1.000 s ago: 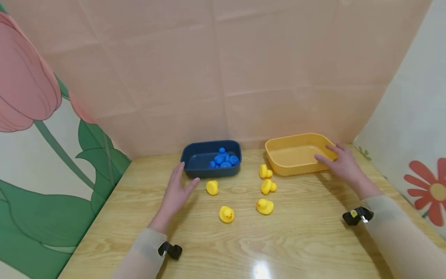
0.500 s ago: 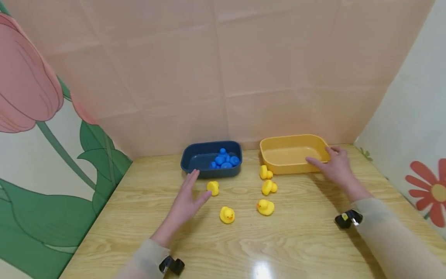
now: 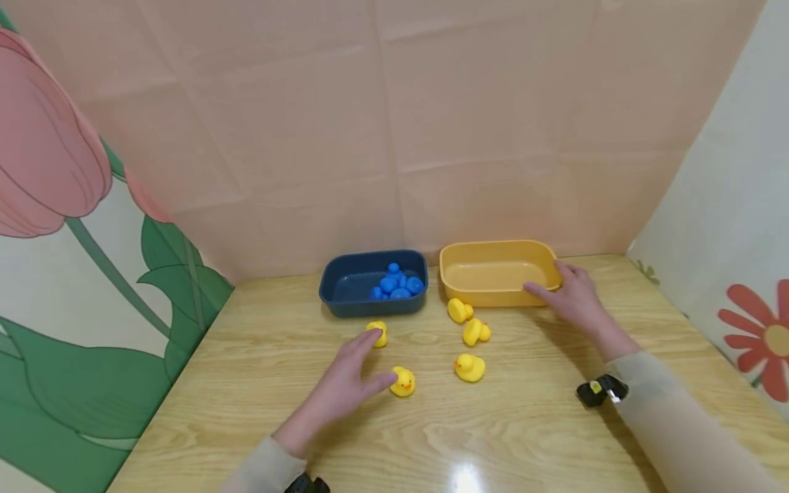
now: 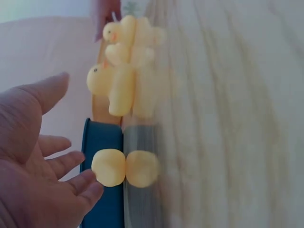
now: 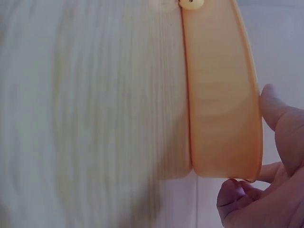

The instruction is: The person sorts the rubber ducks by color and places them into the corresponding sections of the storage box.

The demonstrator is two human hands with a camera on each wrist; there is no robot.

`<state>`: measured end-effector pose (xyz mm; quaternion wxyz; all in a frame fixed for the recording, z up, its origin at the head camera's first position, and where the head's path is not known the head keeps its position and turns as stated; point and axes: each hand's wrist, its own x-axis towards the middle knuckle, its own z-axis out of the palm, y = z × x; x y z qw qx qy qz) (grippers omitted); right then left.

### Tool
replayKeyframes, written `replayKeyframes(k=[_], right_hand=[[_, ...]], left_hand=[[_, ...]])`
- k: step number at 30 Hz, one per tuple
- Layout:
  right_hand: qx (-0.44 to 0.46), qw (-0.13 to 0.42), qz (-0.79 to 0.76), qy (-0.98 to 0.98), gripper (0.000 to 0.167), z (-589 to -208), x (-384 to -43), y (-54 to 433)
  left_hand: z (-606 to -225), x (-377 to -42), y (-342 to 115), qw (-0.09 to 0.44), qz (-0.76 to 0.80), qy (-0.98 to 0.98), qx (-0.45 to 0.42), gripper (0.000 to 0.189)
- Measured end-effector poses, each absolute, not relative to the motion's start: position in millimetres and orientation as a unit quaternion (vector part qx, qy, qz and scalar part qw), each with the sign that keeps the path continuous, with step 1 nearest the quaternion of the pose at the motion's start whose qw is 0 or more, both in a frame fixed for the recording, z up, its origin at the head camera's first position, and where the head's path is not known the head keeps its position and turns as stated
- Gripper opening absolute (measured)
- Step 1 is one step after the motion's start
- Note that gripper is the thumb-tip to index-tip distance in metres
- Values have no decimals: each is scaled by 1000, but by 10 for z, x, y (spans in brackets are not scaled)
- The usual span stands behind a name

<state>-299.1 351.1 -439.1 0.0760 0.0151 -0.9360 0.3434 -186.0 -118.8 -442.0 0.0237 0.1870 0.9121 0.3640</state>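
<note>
In the head view my right hand (image 3: 576, 294) holds the right end of a yellow tray (image 3: 493, 299), thumb at the front rim and fingers around the end. The right wrist view shows this hand (image 5: 280, 156) against the tray's end wall (image 5: 225, 118). My left hand (image 3: 342, 383) is spread with nothing in it. It hovers beside two yellow rubber ducks, a rear one (image 3: 379, 329) partly hidden by a finger and a front one (image 3: 404, 382) by the thumb tip. Other ducks lie right of these: an upright one (image 3: 471, 368), a tipped one (image 3: 474, 333) and another tipped one (image 3: 459, 311) by the tray.
A dark blue tray (image 3: 345, 306) stands at the back, left of the yellow one, with a narrow gap between. Several rounded blue toys (image 3: 394, 282) are piled in its right half. A pinkish sheet (image 3: 296, 137) hangs behind the wooden table (image 3: 493, 438).
The yellow tray has slid left with my right hand, and the nearest duck has shifted left with it. My left hand has moved right and closer, from the blue tray to the ducks.
</note>
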Motion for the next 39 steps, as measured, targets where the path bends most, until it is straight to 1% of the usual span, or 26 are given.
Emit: replayKeyframes(k=[5,8,15,19,26,29,33,37,39], right_hand=[[30,70,354,-932,110,-4391,-2975,3476],[41,64,374,-924,108,-4402,-2964,3459],[55,55,426,-901,103,-4412,-2961,3422],[53,35,456,-888,105,-4414,-2964,3410],[38,0,497,-867,115,-4475,-2976,3418],[36,-12,505,-862,116,-4498,-2984,3424],[33,-25,522,-852,113,-4523,-2996,3434],[35,-23,542,-840,106,-4544,-3008,3429],[34,-23,546,-837,106,-4547,-3003,3424]], left_hand=[[-4455,-1837,-1121,50,347,914,204,88],[-4476,-1830,-1080,55,339,915,210,86],[-4503,-1813,-1009,60,332,915,221,78],[-4515,-1797,-999,70,335,914,216,73],[-4542,-1805,-1008,64,329,918,213,59],[-4559,-1811,-1014,58,317,922,215,53],[-4564,-1818,-1016,53,304,927,215,49],[-4551,-1820,-1009,50,295,929,216,49],[-4545,-1822,-1005,46,288,931,218,49]])
